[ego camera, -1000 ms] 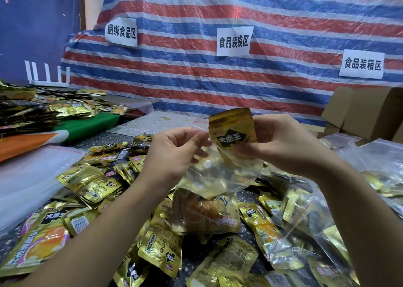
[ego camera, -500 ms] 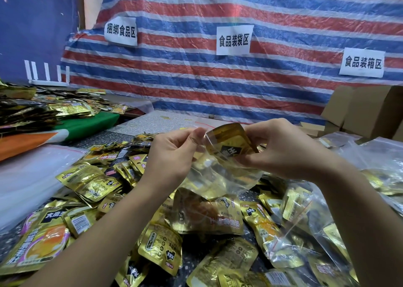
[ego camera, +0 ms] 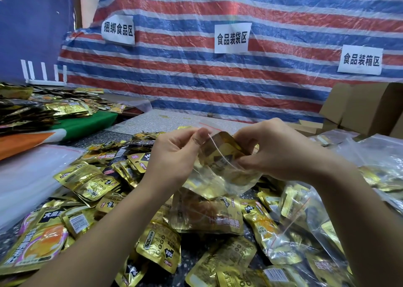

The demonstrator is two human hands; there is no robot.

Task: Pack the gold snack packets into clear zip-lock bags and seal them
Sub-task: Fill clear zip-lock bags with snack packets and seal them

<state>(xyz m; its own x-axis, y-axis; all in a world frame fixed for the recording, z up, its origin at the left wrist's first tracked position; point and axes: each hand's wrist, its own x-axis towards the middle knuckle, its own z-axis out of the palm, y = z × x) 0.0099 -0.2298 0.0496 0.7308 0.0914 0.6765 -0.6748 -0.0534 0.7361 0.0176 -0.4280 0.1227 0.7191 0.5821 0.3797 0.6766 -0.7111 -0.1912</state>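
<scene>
- The left hand (ego camera: 174, 156) pinches the near left lip of a clear bag (ego camera: 220, 178), held up above the table (ego camera: 152, 121).
- The right hand (ego camera: 281, 153) pinches the bag's right lip, fingers curled round a gold packet (ego camera: 222, 149) that sits tilted in the bag's mouth.
- The bag's lower part hangs over a heap of loose packets (ego camera: 91, 182).
- Filled bags (ego camera: 305, 232) lie just right of the heap.
- Cardboard boxes (ego camera: 370, 108) stand at the far right, before a striped tarp (ego camera: 218, 86).
</scene>
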